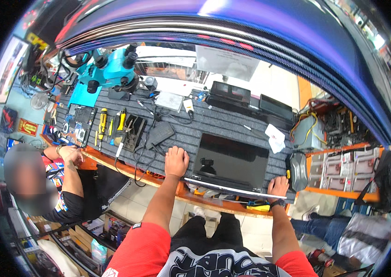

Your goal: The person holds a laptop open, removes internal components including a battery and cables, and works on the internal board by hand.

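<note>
A dark, glossy laptop screen (pixel 230 162) lies face up on the striped grey bench mat in front of me, with a light strip (pixel 232 187) along its near edge. My left hand (pixel 176 161) rests on the mat just left of the screen, its fingers laid down and holding nothing. Beyond the screen's lower right corner, my right hand (pixel 278 186) lies at the bench's front edge, fingers stretched forward and nothing in them. A black power adapter (pixel 160 134) with a cable sits past my left hand.
Left on the bench are yellow screwdrivers (pixel 102 123), a black tool holder (pixel 133 131), an opened circuit board device (pixel 77 124) and a teal microscope (pixel 112 69). A grey case (pixel 298 171) stands right. A seated person (pixel 61 184) works at left; another person (pixel 357 237) is at right.
</note>
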`<action>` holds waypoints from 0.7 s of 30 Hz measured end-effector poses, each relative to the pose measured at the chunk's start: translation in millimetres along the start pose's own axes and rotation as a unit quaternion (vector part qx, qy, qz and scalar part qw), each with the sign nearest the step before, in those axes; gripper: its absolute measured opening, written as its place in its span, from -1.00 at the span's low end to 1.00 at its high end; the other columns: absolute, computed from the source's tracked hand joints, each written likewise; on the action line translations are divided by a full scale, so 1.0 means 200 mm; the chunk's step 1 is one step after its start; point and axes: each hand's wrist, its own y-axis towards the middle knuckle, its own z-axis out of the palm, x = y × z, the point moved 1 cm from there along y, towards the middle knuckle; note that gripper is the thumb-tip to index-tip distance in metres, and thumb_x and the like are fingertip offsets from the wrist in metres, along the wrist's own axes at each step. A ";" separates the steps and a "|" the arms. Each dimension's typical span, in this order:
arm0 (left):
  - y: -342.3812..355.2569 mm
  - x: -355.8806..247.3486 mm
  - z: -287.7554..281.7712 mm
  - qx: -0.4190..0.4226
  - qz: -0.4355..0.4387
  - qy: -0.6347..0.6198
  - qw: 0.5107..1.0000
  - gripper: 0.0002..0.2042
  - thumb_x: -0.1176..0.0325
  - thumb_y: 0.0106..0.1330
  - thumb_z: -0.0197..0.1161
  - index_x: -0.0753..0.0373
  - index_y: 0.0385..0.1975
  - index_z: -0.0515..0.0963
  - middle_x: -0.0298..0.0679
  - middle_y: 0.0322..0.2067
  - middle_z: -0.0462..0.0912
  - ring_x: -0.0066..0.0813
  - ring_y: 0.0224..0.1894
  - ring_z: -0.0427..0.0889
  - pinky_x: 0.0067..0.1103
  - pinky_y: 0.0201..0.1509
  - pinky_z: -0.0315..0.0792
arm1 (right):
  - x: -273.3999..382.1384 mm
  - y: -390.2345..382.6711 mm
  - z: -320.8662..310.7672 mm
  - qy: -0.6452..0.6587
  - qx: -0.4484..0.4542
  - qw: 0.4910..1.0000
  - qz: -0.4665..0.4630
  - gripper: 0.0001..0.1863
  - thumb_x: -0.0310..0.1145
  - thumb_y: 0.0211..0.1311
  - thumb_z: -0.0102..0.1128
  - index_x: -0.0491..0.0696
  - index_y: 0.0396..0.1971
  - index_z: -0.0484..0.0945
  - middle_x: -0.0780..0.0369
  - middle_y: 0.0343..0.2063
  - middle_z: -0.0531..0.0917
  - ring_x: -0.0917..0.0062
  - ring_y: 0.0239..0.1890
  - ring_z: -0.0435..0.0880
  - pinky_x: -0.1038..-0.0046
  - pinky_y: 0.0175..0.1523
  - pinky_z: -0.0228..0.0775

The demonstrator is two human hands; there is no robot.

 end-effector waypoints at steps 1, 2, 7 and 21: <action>-0.01 0.00 0.00 0.006 -0.002 -0.005 1.000 -0.85 0.31 0.30 0.22 0.17 -0.40 0.40 -0.13 -0.31 0.42 -0.07 -0.16 0.48 -0.18 -0.14 0.40 | 0.00 -0.01 0.00 -0.001 0.003 1.000 0.001 -0.84 -0.31 0.22 0.16 -0.06 -0.34 0.42 0.07 -0.23 0.44 0.09 -0.08 0.45 0.03 0.00 0.29; -0.01 0.00 -0.01 0.002 -0.005 -0.005 1.000 -0.85 0.30 0.30 0.22 0.17 -0.41 0.42 -0.14 -0.31 0.43 -0.08 -0.17 0.49 -0.18 -0.13 0.42 | 0.00 -0.01 0.00 -0.002 0.005 1.000 0.000 -0.84 -0.31 0.22 0.16 -0.06 -0.34 0.42 0.07 -0.23 0.44 0.09 -0.09 0.45 0.03 -0.01 0.29; -0.02 -0.03 -0.05 -0.011 -0.012 -0.019 1.000 -0.86 0.28 0.28 0.24 0.16 -0.41 0.46 -0.17 -0.32 0.44 -0.12 -0.17 0.50 -0.19 -0.10 0.45 | -0.01 -0.03 0.00 -0.016 -0.007 1.000 -0.012 -0.87 -0.35 0.25 0.14 -0.04 -0.33 0.41 0.08 -0.24 0.40 0.11 -0.08 0.42 0.07 0.00 0.26; 0.00 0.00 -0.03 -0.004 -0.005 -0.016 1.000 -0.86 0.30 0.28 0.24 0.17 -0.42 0.45 -0.15 -0.33 0.44 -0.09 -0.18 0.50 -0.19 -0.11 0.43 | 0.01 -0.03 -0.02 -0.005 0.017 1.000 0.000 -0.84 -0.32 0.25 0.15 -0.08 -0.33 0.44 0.05 -0.21 0.44 0.07 -0.06 0.43 0.02 0.04 0.27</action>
